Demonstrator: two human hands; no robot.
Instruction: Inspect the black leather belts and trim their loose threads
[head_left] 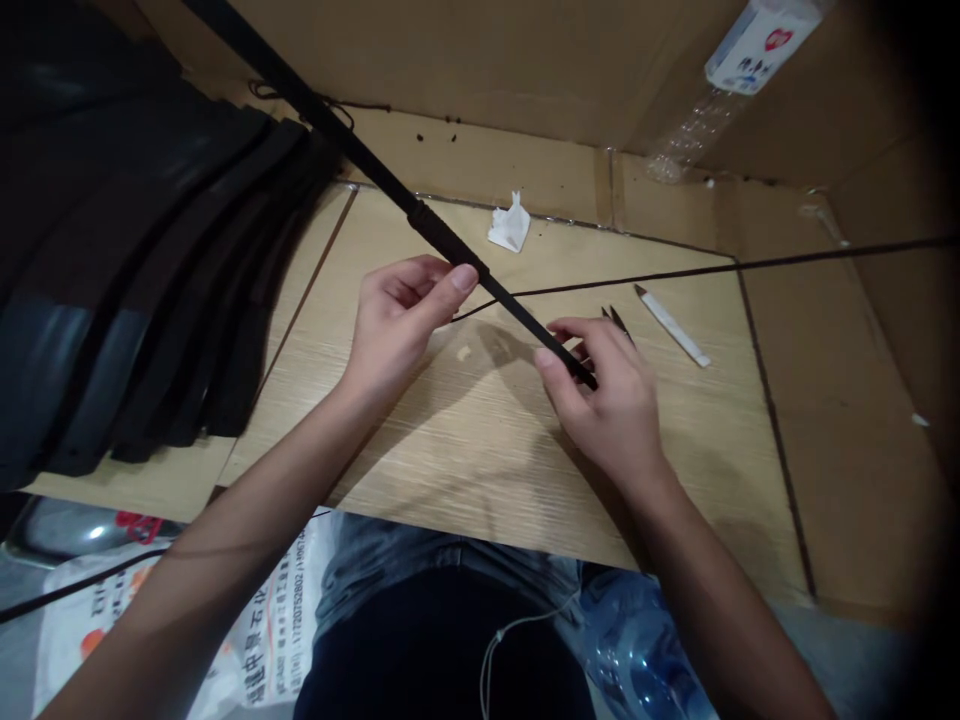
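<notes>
A long black rod (352, 145) runs from the upper left down to the middle of the wooden board (480, 460). My left hand (401, 320) pinches the rod between thumb and fingers near its thicker collar. My right hand (607, 395) grips the rod's lower end with closed fingers. A thin black line (712, 268) leads from between my hands out to the right edge. Small black snips (618, 321) lie just behind my right hand, and a white-handled blade (671, 325) rests to their right.
A stack of curved black plastic pieces (150, 280) fills the left side. A crumpled white tissue (509, 225) lies at the back of the board. Cardboard walls (487, 60) enclose the space, with a plastic bottle (739, 60) top right. Printed bags (262, 620) lie below left.
</notes>
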